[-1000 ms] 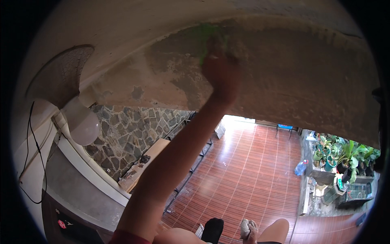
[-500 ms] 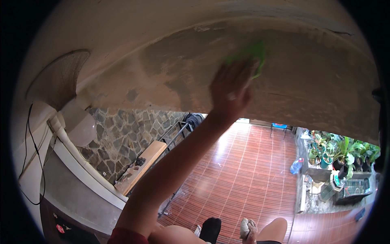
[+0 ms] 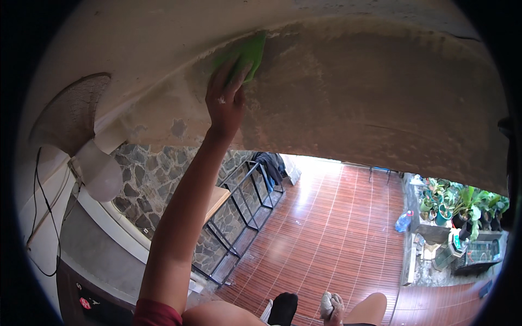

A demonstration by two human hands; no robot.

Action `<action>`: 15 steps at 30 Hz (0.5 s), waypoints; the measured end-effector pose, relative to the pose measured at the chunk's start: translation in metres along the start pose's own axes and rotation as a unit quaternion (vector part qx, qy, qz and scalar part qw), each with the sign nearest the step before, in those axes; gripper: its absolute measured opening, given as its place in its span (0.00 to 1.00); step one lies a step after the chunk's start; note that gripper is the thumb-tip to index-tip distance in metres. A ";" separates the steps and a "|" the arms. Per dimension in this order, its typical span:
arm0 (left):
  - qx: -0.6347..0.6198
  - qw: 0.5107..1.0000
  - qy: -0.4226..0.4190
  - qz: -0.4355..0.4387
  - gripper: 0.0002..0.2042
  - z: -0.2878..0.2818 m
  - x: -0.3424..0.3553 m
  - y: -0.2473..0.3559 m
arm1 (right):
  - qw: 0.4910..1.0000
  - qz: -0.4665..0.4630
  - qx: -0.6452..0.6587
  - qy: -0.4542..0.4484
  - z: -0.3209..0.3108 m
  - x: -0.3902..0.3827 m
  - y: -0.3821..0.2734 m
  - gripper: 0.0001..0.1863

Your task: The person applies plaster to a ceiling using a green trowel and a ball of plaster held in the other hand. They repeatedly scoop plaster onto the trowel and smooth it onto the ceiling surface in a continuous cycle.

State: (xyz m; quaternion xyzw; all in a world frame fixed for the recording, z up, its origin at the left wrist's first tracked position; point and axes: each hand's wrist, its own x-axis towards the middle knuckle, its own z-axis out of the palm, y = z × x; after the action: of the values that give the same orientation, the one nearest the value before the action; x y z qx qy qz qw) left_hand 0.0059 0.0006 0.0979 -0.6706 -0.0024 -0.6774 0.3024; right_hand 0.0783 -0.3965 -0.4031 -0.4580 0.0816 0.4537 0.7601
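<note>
My left hand (image 3: pixel 225 100) is raised against the rough grey-brown plastered beam (image 3: pixel 353 98). It is closed on a flat green scraper (image 3: pixel 253 54), whose blade lies on the plaster near the curved upper edge. Whitish smears mark the fingers. Low in the picture, between my knees, my right hand (image 3: pixel 336 312) appears closed around a whitish lump (image 3: pixel 326 301), which looks like putty. Its wrist is cut off by the lower edge, and the grip shows only in part.
A wall lamp with a mesh shade (image 3: pixel 70 117) and loose black cables (image 3: pixel 46 206) are at left. Below stand a black metal frame (image 3: pixel 239 204) with a wooden board (image 3: pixel 217 202), a red-brown tiled floor (image 3: pixel 321 228), and potted plants (image 3: pixel 467 201) at right.
My left hand has swept the green scraper leftward and slightly up along the plaster. The view has shifted a little, uncovering more of the metal frame. My right hand has stayed low between my knees.
</note>
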 end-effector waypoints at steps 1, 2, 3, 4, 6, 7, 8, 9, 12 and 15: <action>-0.017 1.000 -0.015 -0.014 0.30 0.004 0.000 -0.002 | 1.000 -0.003 0.005 -0.004 -0.001 0.002 0.002 0.25; -0.035 0.998 -0.031 -0.029 0.31 0.006 -0.002 -0.003 | 1.000 -0.006 0.011 -0.007 -0.003 0.004 0.004 0.25; -0.032 0.999 -0.036 -0.021 0.31 0.008 -0.004 -0.002 | 1.000 -0.003 0.011 -0.006 -0.004 0.006 0.005 0.25; -0.030 0.999 -0.042 -0.013 0.32 0.009 -0.008 -0.001 | 1.000 -0.001 0.012 -0.004 -0.005 0.006 0.005 0.24; -0.025 0.998 -0.063 0.000 0.32 0.008 -0.018 0.005 | 1.000 0.014 0.023 -0.010 -0.006 0.006 0.003 0.24; -0.020 0.997 -0.076 0.006 0.32 0.007 -0.024 0.009 | 0.999 0.025 0.032 -0.020 -0.005 0.005 0.001 0.23; -0.014 0.996 -0.088 0.013 0.32 0.004 -0.030 0.011 | 0.998 0.035 0.042 -0.031 -0.005 0.004 -0.001 0.23; -0.015 0.993 -0.109 0.028 0.32 -0.001 -0.035 0.013 | 0.998 0.030 0.044 -0.033 -0.004 0.002 -0.003 0.23; -0.028 0.986 -0.153 0.054 0.31 -0.021 -0.051 0.015 | 0.999 0.023 0.037 -0.030 -0.001 -0.001 -0.005 0.22; -0.045 0.993 -0.109 -0.007 0.30 -0.037 -0.059 0.008 | 0.999 0.029 0.017 -0.029 -0.002 -0.002 -0.004 0.22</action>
State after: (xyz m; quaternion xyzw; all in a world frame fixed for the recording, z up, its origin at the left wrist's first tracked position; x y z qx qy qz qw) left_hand -0.0293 0.0031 0.0369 -0.7535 -0.0094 -0.6018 0.2646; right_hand 0.0805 -0.3994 -0.4008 -0.4290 0.0804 0.4868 0.7566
